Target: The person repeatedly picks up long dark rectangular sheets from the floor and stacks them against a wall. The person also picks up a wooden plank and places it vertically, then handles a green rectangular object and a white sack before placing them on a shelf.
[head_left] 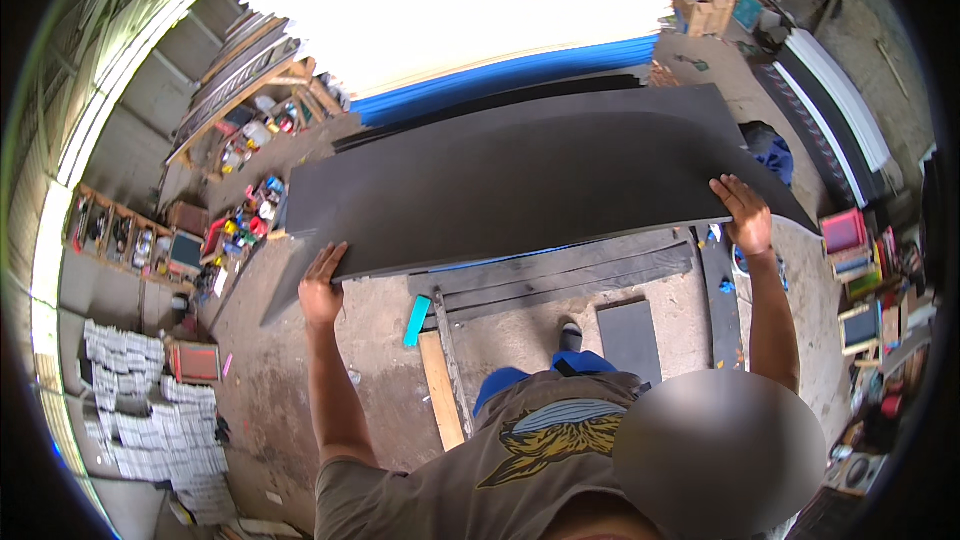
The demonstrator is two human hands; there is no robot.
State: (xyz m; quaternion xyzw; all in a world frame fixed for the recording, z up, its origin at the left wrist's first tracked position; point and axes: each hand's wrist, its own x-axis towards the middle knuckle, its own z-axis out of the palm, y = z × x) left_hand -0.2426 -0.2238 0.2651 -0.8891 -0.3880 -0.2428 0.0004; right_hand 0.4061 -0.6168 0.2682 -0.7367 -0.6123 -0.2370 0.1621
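A long, thin dark grey sheet (520, 190) stretches across the view in front of me, and its outer ends sag past both hands. My left hand (323, 285) grips its near edge toward the left end, fingers on top and the thumb hidden. Toward the right end, my right hand (743, 212) holds the same edge, fingers lying over the upper face. Under and behind this sheet another dark sheet (712, 105) shows at the far right corner. What supports them is mostly hidden.
Beyond stands a tall stack of white sheets (500, 0) with blue sheets (520, 70) below. Dark boards (560, 285), a wooden plank (440, 390) and a teal object (417, 321) lie near my feet. Shelves (120, 240) line the left; crates (845, 232) stand right.
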